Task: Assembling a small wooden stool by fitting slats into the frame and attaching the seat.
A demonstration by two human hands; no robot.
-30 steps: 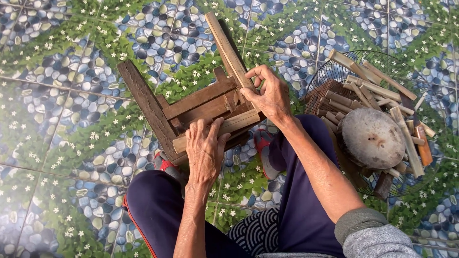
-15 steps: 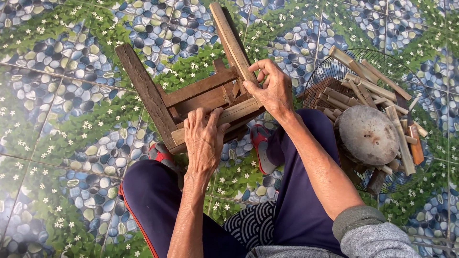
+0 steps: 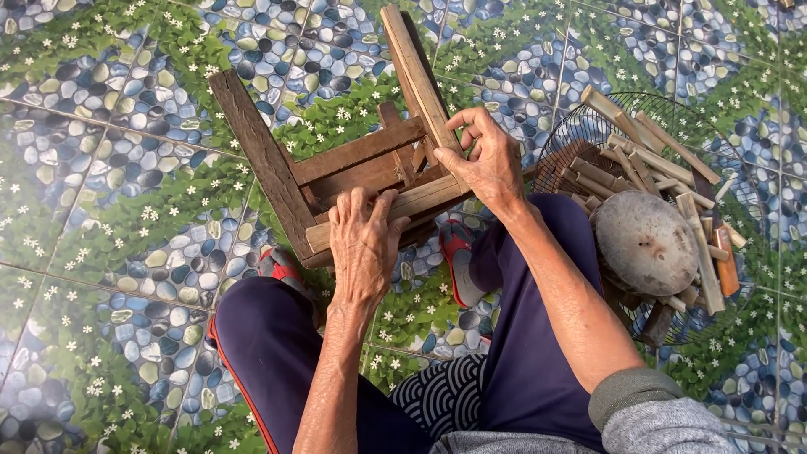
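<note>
A small worn wooden stool (image 3: 353,172) lies upturned on the tiled floor between my knees, its legs pointing away from me. My left hand (image 3: 363,240) rests palm down on the near rail of the stool frame, fingers spread over the wood. My right hand (image 3: 486,160) grips the base of the right leg (image 3: 414,67), thumb and fingers pinched around it where it meets the frame. The left leg (image 3: 261,160) stands free of both hands.
A round wire basket (image 3: 588,134) at my right holds several split wood sticks and a grey dome-shaped lump (image 3: 646,244). Red sandals (image 3: 454,252) show under the stool. The floor (image 3: 101,210) is tiled with a pebble and leaf pattern.
The stool has shifted slightly toward me and tilted. My right hand has slid along the right leg and closed tighter. My left hand has stayed on the near rail.
</note>
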